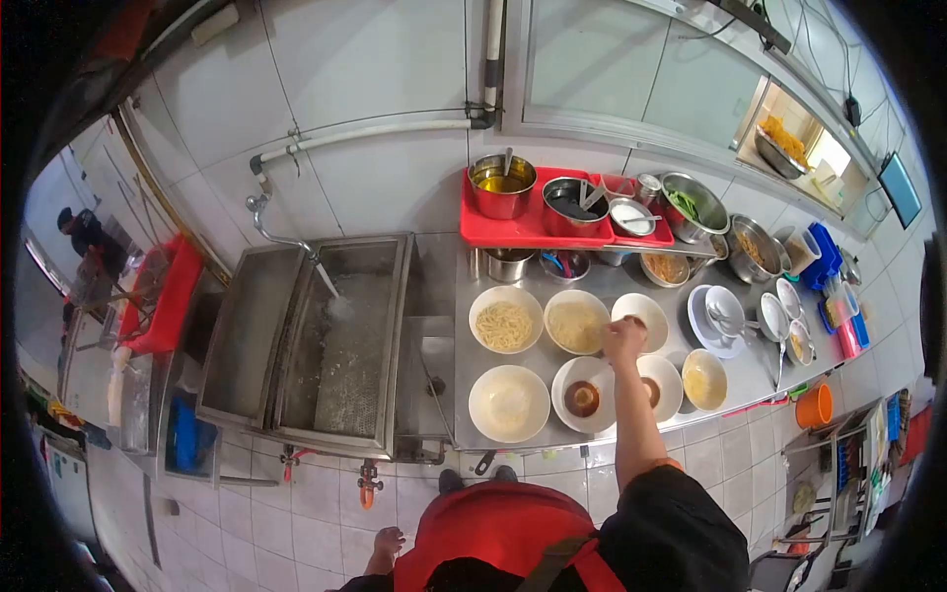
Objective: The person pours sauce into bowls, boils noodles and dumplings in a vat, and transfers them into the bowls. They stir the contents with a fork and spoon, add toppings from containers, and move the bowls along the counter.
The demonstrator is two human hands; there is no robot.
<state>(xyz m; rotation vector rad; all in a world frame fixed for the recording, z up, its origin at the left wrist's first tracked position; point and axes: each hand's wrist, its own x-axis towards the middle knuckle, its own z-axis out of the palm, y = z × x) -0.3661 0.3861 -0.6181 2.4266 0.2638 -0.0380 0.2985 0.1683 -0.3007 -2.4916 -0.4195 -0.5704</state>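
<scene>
My right hand point(623, 340) reaches over the steel counter, fingers bunched together at the near rim of a white bowl point(653, 314). Whatever they may pinch is hidden. Close by stand a bowl with pale yellowish contents point(577, 324), a bowl with dark brown sauce point(582, 397) and another with brown sauce point(652, 392), partly covered by my forearm. Further left are a bowl of noodles point(505, 322) and a bowl with a pale layer inside point(509, 405). My left hand point(388, 541) hangs low beside the red apron, loosely curled, with no object visible in it.
Water runs from a tap point(321, 268) into the steel sink point(397, 326) at left. Red trays point(538, 235) on a raised shelf hold seasoning pots. To the right are a yellowish bowl point(704, 381), stacked plates point(698, 314) and ladles. A person point(89, 237) is at far left.
</scene>
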